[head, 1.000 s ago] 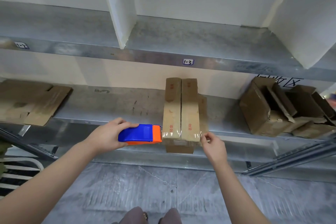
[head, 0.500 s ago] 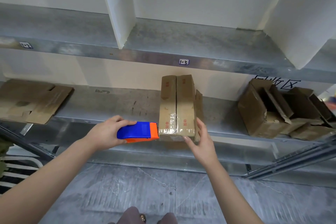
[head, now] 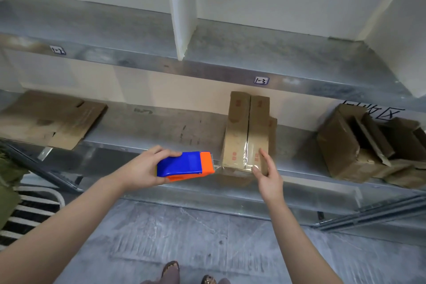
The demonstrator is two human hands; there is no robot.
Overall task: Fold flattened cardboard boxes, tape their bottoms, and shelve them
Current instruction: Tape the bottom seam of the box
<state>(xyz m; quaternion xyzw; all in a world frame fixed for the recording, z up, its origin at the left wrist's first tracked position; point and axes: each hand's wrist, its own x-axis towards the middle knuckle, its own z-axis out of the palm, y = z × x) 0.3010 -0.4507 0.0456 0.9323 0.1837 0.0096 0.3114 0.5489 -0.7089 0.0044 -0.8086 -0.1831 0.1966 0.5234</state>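
A brown cardboard box (head: pixel 247 122) lies on the metal shelf (head: pixel 161 129), its two closed flaps facing up with a seam down the middle. Clear tape (head: pixel 239 163) runs across the flaps at the near end. My left hand (head: pixel 145 168) grips a blue and orange tape dispenser (head: pixel 184 165) just left of the box, and a short strip of tape still joins its blade to the box. My right hand (head: pixel 267 173) rests with straight fingers against the box's near right corner, over the tape.
Flattened cardboard (head: pixel 48 117) lies at the shelf's left end. Several folded open boxes (head: pixel 368 145) crowd the right end. An upper shelf (head: pixel 207 62) with white dividers overhangs the box. Grey floor (head: pixel 184 237) lies below, with a striped mat (head: pixel 27 212) at left.
My right hand has let go of the pinched tape end and now lies flat on the box's right corner. The dispenser stays beside the box. The view has shifted right.
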